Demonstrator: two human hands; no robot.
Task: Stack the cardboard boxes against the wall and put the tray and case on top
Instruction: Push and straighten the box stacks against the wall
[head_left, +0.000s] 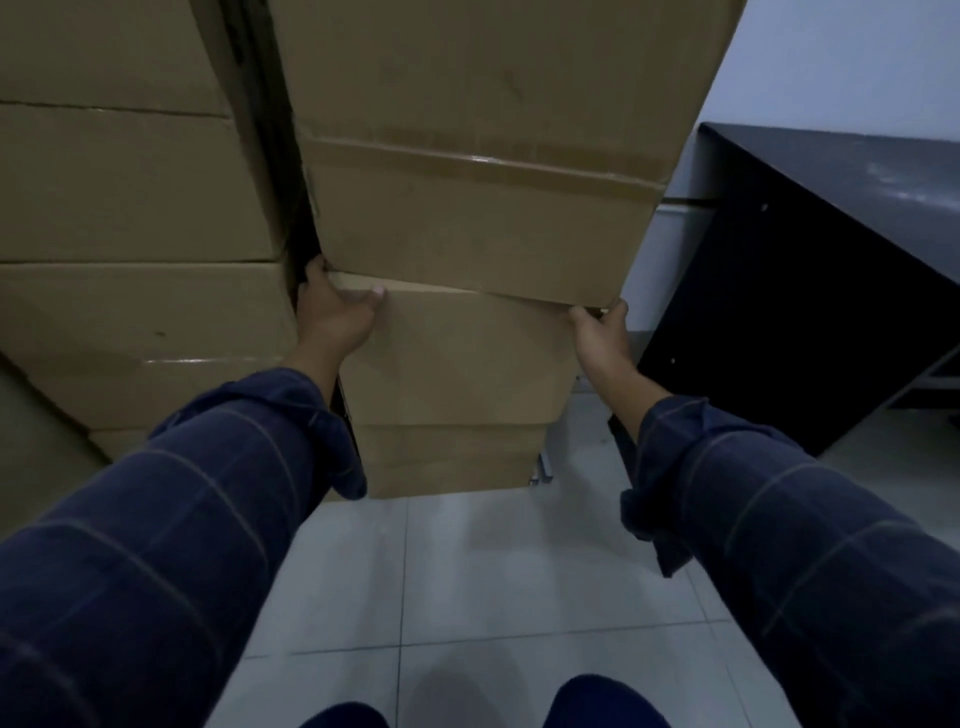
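Observation:
A tall stack of brown cardboard boxes stands in front of me. The taped box (483, 223) in the middle sits on a lower box (457, 358). My left hand (337, 317) grips the taped box's bottom left corner, thumb along the front edge and fingers in the dark gap beside it. At the bottom right corner my right hand (600, 332) holds the same box, fingers curled round its edge. Above it a larger box (493, 67) fills the top of the view. No tray or case is in view.
A second stack of cardboard boxes (130, 208) rises close on the left, with a narrow dark gap between the stacks. A black cabinet (810, 291) stands at the right against a pale wall (852, 62). Grey floor tiles (467, 571) lie below me.

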